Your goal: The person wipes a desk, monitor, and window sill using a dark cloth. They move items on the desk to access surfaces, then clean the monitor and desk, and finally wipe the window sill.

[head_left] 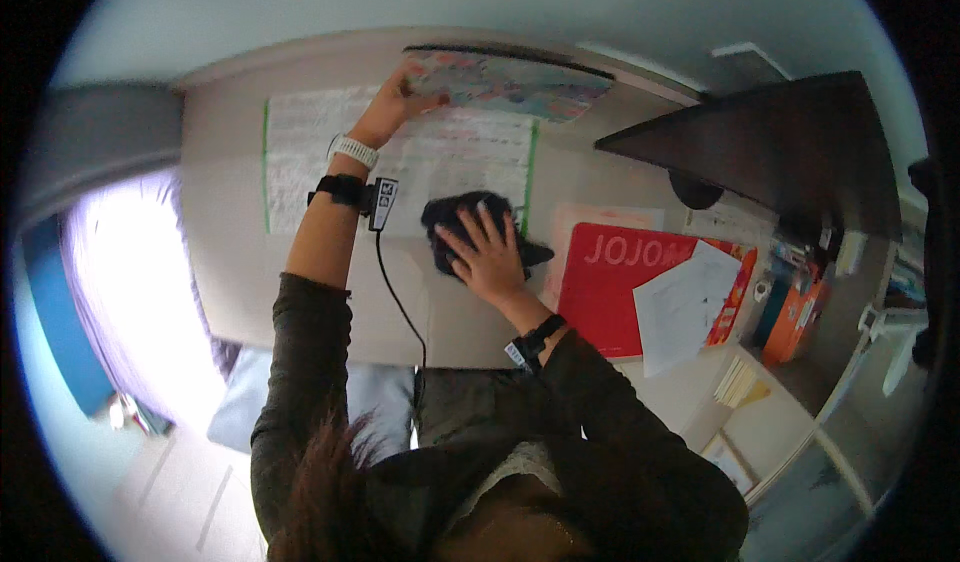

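My left hand (pixel 397 104) reaches to the far side of the desk. It grips the left end of a flat panel with a floral pattern (pixel 510 82), thin and dark-edged, which stands tilted up near the wall. What kind of thing the panel is, I cannot tell. My right hand (pixel 487 252) lies with spread fingers on a crumpled black cloth (pixel 443 214), pressing it to the desk (pixel 225 187). Under the cloth's far edge and the panel extends a white printed sheet with green side edges (pixel 310 162).
Right of the cloth lies a red folder (pixel 600 302) with loose white papers (pixel 680 307) on it. A dark monitor (pixel 770 137) stands at the far right. Beyond the folder are upright books (pixel 795 312). A black cable (pixel 398 297) runs from my left wrist over the desk's near edge.
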Demonstrator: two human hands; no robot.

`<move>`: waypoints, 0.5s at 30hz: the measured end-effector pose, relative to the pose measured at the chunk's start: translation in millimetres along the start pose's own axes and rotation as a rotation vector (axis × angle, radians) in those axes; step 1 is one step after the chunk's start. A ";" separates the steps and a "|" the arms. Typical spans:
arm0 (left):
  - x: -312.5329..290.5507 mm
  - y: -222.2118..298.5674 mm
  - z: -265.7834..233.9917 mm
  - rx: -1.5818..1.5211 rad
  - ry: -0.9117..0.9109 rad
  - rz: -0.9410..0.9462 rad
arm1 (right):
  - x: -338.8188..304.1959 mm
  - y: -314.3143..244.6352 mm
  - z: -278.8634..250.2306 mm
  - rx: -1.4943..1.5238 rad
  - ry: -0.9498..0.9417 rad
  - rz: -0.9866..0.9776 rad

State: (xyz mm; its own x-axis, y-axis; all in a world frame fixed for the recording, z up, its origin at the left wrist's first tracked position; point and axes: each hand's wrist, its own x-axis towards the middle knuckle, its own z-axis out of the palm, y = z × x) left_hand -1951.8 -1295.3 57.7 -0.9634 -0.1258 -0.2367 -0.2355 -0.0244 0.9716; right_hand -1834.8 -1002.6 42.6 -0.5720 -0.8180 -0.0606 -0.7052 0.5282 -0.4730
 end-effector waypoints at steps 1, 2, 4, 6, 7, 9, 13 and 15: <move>-12.2 5.3 -2.6 -0.088 0.078 0.088 | 1.2 2.6 -0.9 -0.008 0.008 -0.008; -29.7 11.9 -7.2 -0.165 0.134 0.206 | 2.7 5.2 -2.7 0.016 -0.011 -0.023; -87.6 30.5 -32.4 -0.077 0.248 0.126 | 7.9 17.1 -9.3 -0.001 -0.048 -0.108; -160.9 52.4 -60.1 0.010 0.333 0.079 | 11.7 34.1 -18.5 -0.013 -0.097 -0.199; -204.7 64.8 -74.1 0.054 0.362 0.084 | 12.5 42.0 -21.4 -0.040 -0.119 -0.213; -298.5 91.3 -97.6 0.047 0.492 0.052 | 7.4 51.9 -21.3 -0.020 -0.044 -0.199; -492.1 136.2 -110.1 -0.188 0.764 0.157 | -32.9 32.9 8.2 -0.059 0.118 0.084; -567.0 142.5 -98.3 -0.437 0.959 0.205 | -55.0 7.4 30.8 -0.053 0.134 0.274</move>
State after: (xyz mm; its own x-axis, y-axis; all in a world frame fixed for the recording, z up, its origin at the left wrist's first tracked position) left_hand -1426.5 -1324.9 331.0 -0.4320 -0.8893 -0.1501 0.1682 -0.2430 0.9553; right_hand -1795.6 -960.7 15.4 -0.7914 -0.6082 -0.0615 -0.5361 0.7388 -0.4084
